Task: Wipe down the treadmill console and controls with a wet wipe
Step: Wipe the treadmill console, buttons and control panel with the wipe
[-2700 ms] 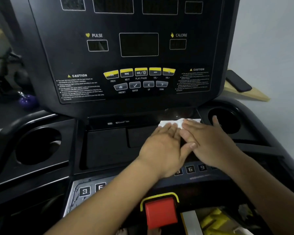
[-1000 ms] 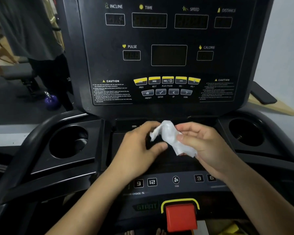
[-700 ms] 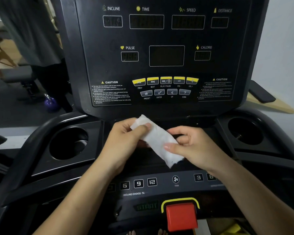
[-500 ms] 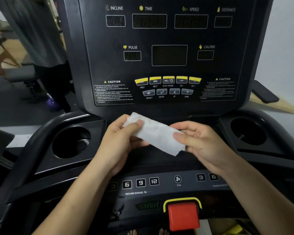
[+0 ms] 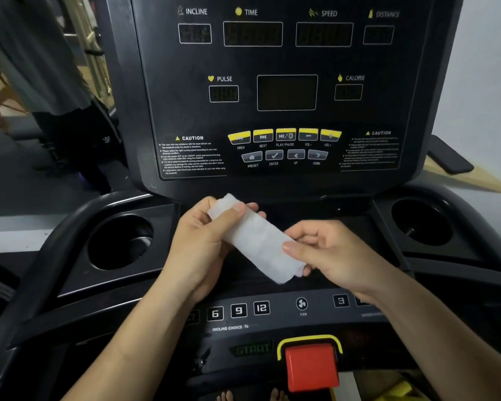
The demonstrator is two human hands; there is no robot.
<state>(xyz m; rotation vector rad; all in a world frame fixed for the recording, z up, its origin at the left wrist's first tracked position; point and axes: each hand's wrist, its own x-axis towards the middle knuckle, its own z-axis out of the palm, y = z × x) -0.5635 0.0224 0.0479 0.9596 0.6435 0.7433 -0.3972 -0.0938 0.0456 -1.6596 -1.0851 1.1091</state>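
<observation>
A white wet wipe (image 5: pixel 258 241) is folded into a long strip and held in the air above the tray below the black treadmill console (image 5: pixel 287 91). My left hand (image 5: pixel 200 244) pinches its upper left end between thumb and fingers. My right hand (image 5: pixel 330 253) pinches its lower right end. The console's yellow and grey control buttons (image 5: pixel 284 146) sit just above my hands. A lower row of numbered keys (image 5: pixel 237 311) and a fan key lie beneath them.
Round cup holders sit at the left (image 5: pixel 119 241) and right (image 5: pixel 422 221) of the tray. A red stop button (image 5: pixel 311 366) in a yellow frame is at the bottom. A person in dark clothes (image 5: pixel 55 82) stands behind the console at the left. A black pad on a wooden board (image 5: pixel 451 160) lies at the right.
The wipe was pressed flat on the tray under both hands, then lifted and crumpled. Both hands have since stretched and folded it into a long strip held between them.
</observation>
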